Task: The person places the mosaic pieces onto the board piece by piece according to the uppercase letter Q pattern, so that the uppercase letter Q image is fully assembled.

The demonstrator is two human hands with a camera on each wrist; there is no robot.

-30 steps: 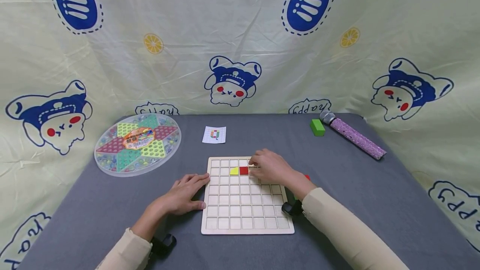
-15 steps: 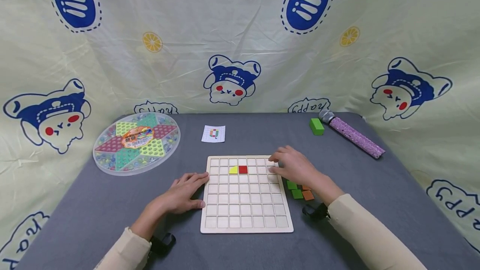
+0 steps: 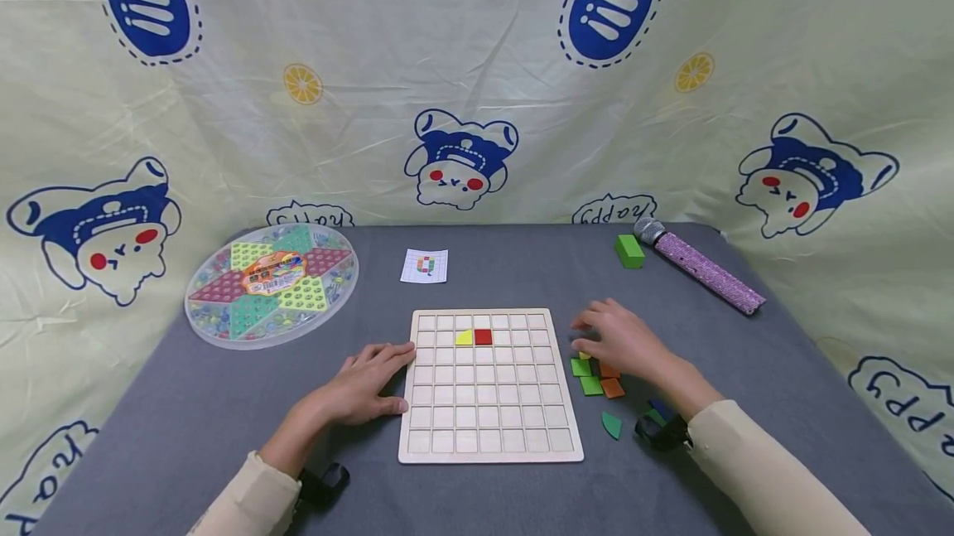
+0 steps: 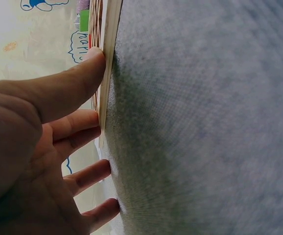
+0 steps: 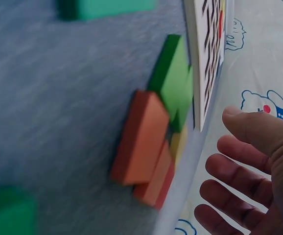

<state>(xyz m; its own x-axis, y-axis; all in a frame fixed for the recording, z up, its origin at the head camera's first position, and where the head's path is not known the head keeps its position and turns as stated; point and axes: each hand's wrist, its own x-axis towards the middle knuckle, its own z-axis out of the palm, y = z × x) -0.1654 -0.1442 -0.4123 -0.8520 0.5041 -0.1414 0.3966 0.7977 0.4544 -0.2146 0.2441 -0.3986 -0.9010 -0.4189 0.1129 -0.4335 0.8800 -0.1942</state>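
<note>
Grey cloth (image 3: 492,496) is carrying the tiles (image 3: 592,386) right of the frame's centre, just below-left of the nearer right hand (image 3: 622,340), loose and empty, while the left hand (image 3: 363,387), straight-fingered, is touching the board (image 3: 487,394).

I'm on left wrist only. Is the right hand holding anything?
Observer: Doesn't look like it; in the right wrist view nothing shows between the fingers of the right hand.
Operator: Any loose pieces about?
Observer: Yes, a cluster beside the right edge of the board, including green pieces and orange pieces.
Operator: And on the board?
Observer: A yellow piece sits directly left of the red square, same row.
</note>
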